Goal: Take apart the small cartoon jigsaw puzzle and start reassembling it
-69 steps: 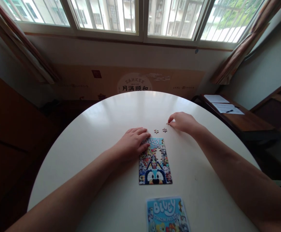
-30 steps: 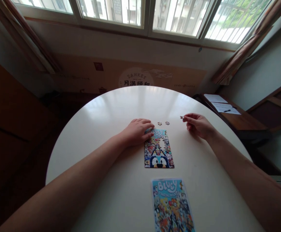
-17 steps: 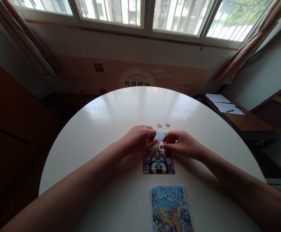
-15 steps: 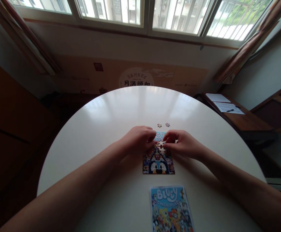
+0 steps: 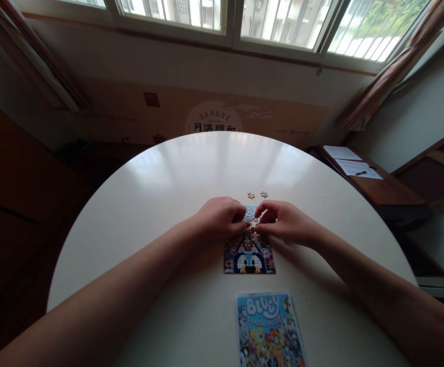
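A nearly whole jigsaw puzzle [image 5: 249, 262] lies flat on the round white table, a blue dog face at its near end. A pale gap [image 5: 253, 230] with no pieces shows around its middle. My left hand [image 5: 224, 216] rests over the puzzle's left edge, fingers curled and thumb tip at the gap; what they hold, if anything, is hidden. From the right, my right hand [image 5: 279, 221] reaches in with bent thumb and fingers around a small puzzle piece [image 5: 257, 220], partly covered. Beyond the puzzle lie two loose pieces, a left one [image 5: 251, 195] and a right one [image 5: 264, 194].
A Bluey picture sheet [image 5: 270, 329] lies nearer me on the white table [image 5: 161, 178]. Papers with a pen [image 5: 360, 173] rest on a brown side table [image 5: 393, 191] at right. Behind the table are a printed cardboard panel [image 5: 168, 114] and windows.
My left thumb has shifted up and right to the puzzle's gap. My right hand has moved slightly left and up. The whole view has shifted a little; the two loose pieces stay put.
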The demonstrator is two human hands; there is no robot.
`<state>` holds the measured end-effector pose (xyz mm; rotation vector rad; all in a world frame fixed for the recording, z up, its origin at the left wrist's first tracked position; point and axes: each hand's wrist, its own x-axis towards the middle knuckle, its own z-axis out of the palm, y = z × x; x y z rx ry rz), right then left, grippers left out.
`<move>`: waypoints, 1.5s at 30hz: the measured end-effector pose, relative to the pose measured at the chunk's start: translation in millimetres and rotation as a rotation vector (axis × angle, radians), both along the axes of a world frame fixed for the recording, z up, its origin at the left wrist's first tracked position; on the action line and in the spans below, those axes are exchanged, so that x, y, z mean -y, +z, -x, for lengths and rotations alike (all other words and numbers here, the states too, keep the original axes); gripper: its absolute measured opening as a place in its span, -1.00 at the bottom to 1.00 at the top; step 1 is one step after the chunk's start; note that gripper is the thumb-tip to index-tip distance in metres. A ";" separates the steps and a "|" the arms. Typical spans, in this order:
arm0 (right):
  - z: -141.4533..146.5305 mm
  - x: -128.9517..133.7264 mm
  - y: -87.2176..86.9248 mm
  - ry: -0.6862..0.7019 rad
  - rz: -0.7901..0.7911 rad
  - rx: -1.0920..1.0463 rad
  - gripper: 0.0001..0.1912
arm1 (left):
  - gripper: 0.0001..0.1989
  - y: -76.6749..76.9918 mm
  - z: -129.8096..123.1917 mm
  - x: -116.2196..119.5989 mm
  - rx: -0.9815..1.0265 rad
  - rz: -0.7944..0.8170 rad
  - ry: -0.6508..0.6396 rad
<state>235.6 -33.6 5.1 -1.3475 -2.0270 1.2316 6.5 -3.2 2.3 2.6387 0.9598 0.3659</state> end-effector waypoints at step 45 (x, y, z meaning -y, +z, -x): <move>-18.5 -15.5 -3.1 -0.219 -0.150 -0.067 -0.70 | -0.61 7.7 -16.2 2.5 -0.105 0.049 0.180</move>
